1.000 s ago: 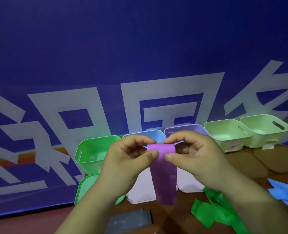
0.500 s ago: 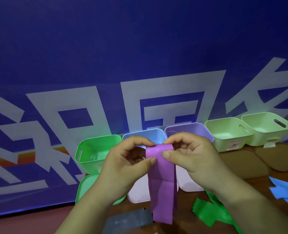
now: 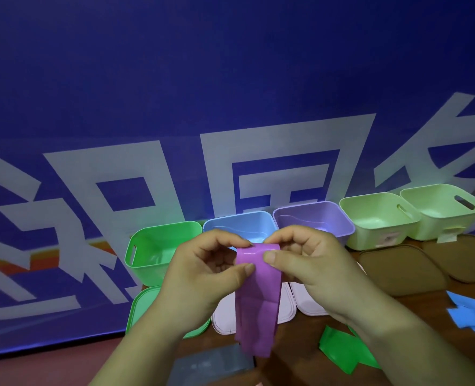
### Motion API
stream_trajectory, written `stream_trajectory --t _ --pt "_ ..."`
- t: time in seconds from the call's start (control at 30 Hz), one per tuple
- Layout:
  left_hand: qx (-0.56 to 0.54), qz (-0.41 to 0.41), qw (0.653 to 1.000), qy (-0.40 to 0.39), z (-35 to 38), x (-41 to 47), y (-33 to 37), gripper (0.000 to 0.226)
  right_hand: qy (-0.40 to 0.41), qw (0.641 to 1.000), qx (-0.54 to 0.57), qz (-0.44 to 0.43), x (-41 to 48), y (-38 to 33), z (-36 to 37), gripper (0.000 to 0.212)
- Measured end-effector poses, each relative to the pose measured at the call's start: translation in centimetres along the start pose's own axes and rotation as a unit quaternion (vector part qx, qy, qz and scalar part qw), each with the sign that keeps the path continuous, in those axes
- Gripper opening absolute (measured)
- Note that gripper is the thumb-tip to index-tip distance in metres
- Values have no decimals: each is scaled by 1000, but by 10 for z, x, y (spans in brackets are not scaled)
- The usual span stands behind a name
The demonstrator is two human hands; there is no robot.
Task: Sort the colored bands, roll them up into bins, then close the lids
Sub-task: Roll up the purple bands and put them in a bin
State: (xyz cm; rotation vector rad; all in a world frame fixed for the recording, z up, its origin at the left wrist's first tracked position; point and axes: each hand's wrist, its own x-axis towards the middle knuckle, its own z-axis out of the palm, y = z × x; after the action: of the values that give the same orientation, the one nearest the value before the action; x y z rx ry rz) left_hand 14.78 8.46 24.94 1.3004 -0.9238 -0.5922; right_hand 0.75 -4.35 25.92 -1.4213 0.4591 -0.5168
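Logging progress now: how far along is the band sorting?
Done: little; no rolled band shows in any bin, and the green bin looks empty. In hand: the left hand and right hand pinch the top of the purple band, apparently starting its roll. Left: that roll, the green band and blue band loose on the table, and the lids, like the green lid, all off.

Studio-like setup: large blue lettered banner [image 3: 230, 79] behind a brown table [image 3: 294, 355].
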Motion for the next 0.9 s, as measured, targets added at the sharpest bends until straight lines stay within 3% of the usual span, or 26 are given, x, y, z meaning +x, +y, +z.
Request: stream_trajectory --t 0.37,0.9 --pt "-35 -50 998 23 4 -4 8 32 -28 994 -86 -54 -4 2 -5 27" --pt "-51 -68 995 44 9 -5 18 35 -33 990 -95 -103 -10 -1 -8 35"
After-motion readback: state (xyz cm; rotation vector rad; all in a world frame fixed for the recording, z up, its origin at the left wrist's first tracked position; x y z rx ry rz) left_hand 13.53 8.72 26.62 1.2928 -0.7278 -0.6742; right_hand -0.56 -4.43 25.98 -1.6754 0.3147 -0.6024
